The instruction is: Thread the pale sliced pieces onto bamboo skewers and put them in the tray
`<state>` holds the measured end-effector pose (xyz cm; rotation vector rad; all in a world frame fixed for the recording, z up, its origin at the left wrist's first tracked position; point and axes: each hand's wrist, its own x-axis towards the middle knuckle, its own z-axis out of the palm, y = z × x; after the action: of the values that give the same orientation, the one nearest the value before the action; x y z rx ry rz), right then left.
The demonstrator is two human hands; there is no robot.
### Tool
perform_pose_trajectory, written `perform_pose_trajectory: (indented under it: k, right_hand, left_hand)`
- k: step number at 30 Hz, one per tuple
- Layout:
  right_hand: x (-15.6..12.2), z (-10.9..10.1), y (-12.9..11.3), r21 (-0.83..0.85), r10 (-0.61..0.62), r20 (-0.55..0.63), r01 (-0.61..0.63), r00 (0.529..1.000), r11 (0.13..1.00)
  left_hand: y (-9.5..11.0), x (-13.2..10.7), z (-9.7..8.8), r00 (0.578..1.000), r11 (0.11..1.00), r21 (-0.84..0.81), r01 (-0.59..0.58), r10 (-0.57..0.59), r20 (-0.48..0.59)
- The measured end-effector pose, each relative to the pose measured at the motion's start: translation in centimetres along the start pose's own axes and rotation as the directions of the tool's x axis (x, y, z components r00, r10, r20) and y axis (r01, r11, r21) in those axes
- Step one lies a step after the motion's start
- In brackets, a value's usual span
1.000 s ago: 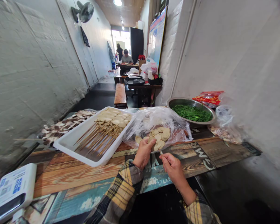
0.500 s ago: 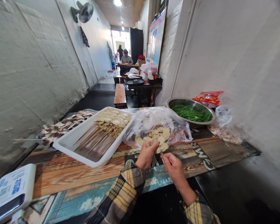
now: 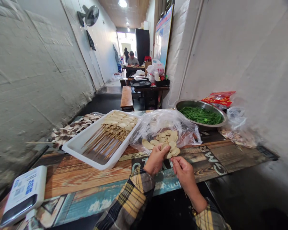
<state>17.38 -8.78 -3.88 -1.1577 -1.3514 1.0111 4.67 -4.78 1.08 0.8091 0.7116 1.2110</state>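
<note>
Main delta over the last second: left hand [image 3: 155, 160] has edged right toward right hand [image 3: 184, 172], so the gap at lower centre, just right of the middle of the frame, has narrowed a bit. Whole view has also slid slightly right, so most of the shift in tray and bowl is camera, not handling. Left hand: narrow pinch, thumb over fingers on pale slices [image 3: 169, 155]; exact count can't be told, the thumb covers part. Right hand: tight fingertip grip on a thin stick [image 3: 185, 194], its tail showing under the wrist. What it means: slices and stick tip now meet or overlap, whereas a second ago the tip stood more in the clear; reads as alignment made, but can't confirm piercing at this size. Loose slices [image 3: 173, 136] sit just beyond the fingers, in the mouth of the clear plastic bag [image 3: 156, 123] at centre. Nothing else on the table [image 3: 86, 179] looks disturbed: white tray [image 3: 74, 150] left of centre holds a row of loaded skewers [image 3: 108, 137], slices at the far end, bare sticks toward the near side; steel bowl [image 3: 206, 127] of greens [image 3: 200, 115] at right; brown-and-white pieces [image 3: 69, 131] beyond the tray at left.
</note>
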Motion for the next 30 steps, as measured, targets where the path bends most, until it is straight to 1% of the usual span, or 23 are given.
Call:
perform_pose_trajectory:
  k: [2, 5, 6, 7, 8, 10, 11, 12, 13, 14, 16, 18, 20, 22, 26, 30]
  right_hand:
    - [0.0, -0.5, 0.1, 0.033, 0.033, -0.026, -0.032, 0.999, 0.999]
    - [0.1, -1.6, 0.1, 0.087, 0.086, -0.079, -0.08, 0.993, 0.993]
    - [0.2, -2.0, 0.2, 0.102, 0.099, -0.092, -0.089, 0.991, 0.991]
    - [0.3, -2.3, 0.2, 0.117, 0.108, -0.099, -0.096, 0.989, 0.988]
    - [0.3, -2.5, 0.2, 0.13, 0.115, -0.103, -0.101, 0.988, 0.986]
    - [0.5, -2.7, 0.1, 0.144, 0.119, -0.102, -0.104, 0.988, 0.984]
    - [0.5, -2.7, 0.1, 0.145, 0.117, -0.1, -0.102, 0.988, 0.984]
    - [0.5, -2.7, 0.0, 0.143, 0.114, -0.098, -0.099, 0.989, 0.985]
    - [0.5, -2.7, -0.1, 0.138, 0.11, -0.094, -0.097, 0.99, 0.986]
    - [0.5, -2.6, -0.2, 0.134, 0.106, -0.086, -0.094, 0.991, 0.987]
    - [0.5, -2.6, -0.3, 0.12, 0.093, -0.064, -0.085, 0.994, 0.989]
    - [0.4, -2.7, -0.3, 0.106, 0.077, -0.055, -0.07, 0.996, 0.992]
    - [0.4, -2.8, -0.2, 0.092, 0.063, -0.055, -0.057, 0.997, 0.994]
    - [0.5, -2.7, -0.1, 0.08, 0.055, -0.052, -0.051, 0.997, 0.995]
    - [0.6, -2.6, 0.1, 0.063, 0.039, -0.04, -0.037, 0.998, 0.997]
    - [0.7, -2.5, 0.1, 0.042, 0.014, -0.043, -0.012, 0.999, 0.999]
  left_hand:
    - [0.5, 0.0, -0.4, 0.999, 0.998, 0.053, -0.016, 0.018, -0.034]
    - [1.6, 0.4, -1.9, 0.979, 0.985, 0.135, -0.11, 0.131, -0.156]
    - [2.1, 0.5, -2.6, 0.965, 0.972, 0.177, -0.153, 0.185, -0.184]
    - [2.5, 0.7, -3.4, 0.938, 0.951, 0.235, -0.201, 0.256, -0.233]
    - [2.9, 0.9, -4.2, 0.9, 0.917, 0.319, -0.237, 0.331, -0.283]
    - [3.7, 1.3, -5.8, 0.843, 0.814, 0.531, -0.238, 0.444, -0.304]
    - [4.0, 1.4, -6.5, 0.822, 0.736, 0.64, -0.222, 0.494, -0.284]
    - [4.2, 1.5, -7.2, 0.798, 0.629, 0.75, -0.204, 0.55, -0.245]
    - [4.4, 1.5, -7.8, 0.788, 0.495, 0.85, -0.178, 0.589, -0.178]
    - [4.5, 1.5, -8.3, 0.789, 0.359, 0.92, -0.154, 0.606, -0.105]
    - [4.6, 1.3, -8.9, 0.807, 0.129, 0.984, -0.123, 0.591, 0.023]
    - [4.7, 1.1, -9.1, 0.83, -0.035, 0.993, -0.111, 0.546, 0.112]
    - [4.7, 0.9, -9.1, 0.85, -0.147, 0.984, -0.104, 0.501, 0.165]
    - [4.7, 0.8, -8.7, 0.856, -0.217, 0.972, -0.094, 0.48, 0.19]
    - [4.6, 1.0, -7.2, 0.854, -0.291, 0.955, -0.061, 0.48, 0.201]
    - [4.3, 1.8, -6.0, 0.888, -0.362, 0.932, -0.002, 0.428, 0.168]
